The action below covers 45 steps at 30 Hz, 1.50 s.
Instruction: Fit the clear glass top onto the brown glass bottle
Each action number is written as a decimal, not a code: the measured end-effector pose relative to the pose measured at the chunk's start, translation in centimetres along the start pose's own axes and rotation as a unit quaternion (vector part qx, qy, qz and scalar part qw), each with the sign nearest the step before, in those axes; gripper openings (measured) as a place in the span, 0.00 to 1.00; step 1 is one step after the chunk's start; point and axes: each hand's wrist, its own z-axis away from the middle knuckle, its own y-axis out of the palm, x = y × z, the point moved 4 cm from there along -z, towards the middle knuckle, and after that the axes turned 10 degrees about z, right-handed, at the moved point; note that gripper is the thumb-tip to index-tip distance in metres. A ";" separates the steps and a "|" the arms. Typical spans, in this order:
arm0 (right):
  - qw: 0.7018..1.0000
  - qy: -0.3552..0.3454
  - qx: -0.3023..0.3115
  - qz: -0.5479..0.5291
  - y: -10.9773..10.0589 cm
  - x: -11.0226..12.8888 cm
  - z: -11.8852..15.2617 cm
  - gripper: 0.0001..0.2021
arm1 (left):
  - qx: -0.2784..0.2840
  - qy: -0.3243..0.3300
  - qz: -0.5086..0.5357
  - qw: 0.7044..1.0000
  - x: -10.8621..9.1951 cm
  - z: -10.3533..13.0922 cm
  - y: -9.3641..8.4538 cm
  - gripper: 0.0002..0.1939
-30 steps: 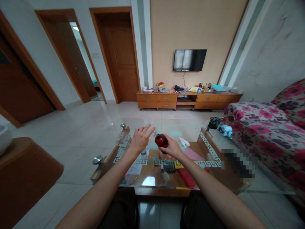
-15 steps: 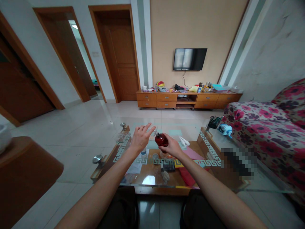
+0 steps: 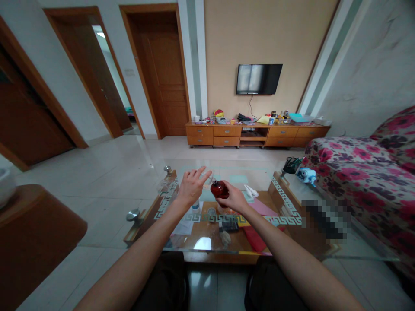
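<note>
My right hand (image 3: 234, 198) is wrapped round a dark red-brown glass bottle (image 3: 219, 190) above the glass table. The bottle is tilted, its narrow dark neck pointing up and left. Just left of that neck is my left hand (image 3: 191, 185), back of the hand up, some fingers stretched forward. A faint clear thing (image 3: 208, 176) shows by its index finger, seemingly held there; its kind is too blurred to name. The thumb is mostly hidden. Under my hands lies the glass tabletop (image 3: 259, 255) with a patterned border.
Below the glass are a small bottle (image 3: 195, 205), a red packet (image 3: 254, 238) and papers. Crumpled white tissue (image 3: 250, 191) lies beyond my right hand. A blue and white toy (image 3: 306, 176) and a black mesh holder (image 3: 291, 165) are at right, by the flowered sofa (image 3: 359, 172).
Both hands keep nearly the same places. The bottle's neck shows slightly more clearly now, and the view has shifted a very little.
</note>
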 end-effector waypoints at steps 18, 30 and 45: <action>1.000 -0.001 0.017 -0.005 -0.8 0.9 0.2 0.40 | -0.007 -0.003 0.001 1.000 0.2 0.0 0.3 0.35; 1.000 0.002 0.022 0.010 -0.4 0.4 0.2 0.43 | -0.012 -0.002 0.007 1.000 0.1 0.0 0.1 0.36; 1.000 0.001 0.023 0.018 -0.5 0.6 0.1 0.43 | -0.027 0.008 -0.004 1.000 -0.1 0.0 0.1 0.33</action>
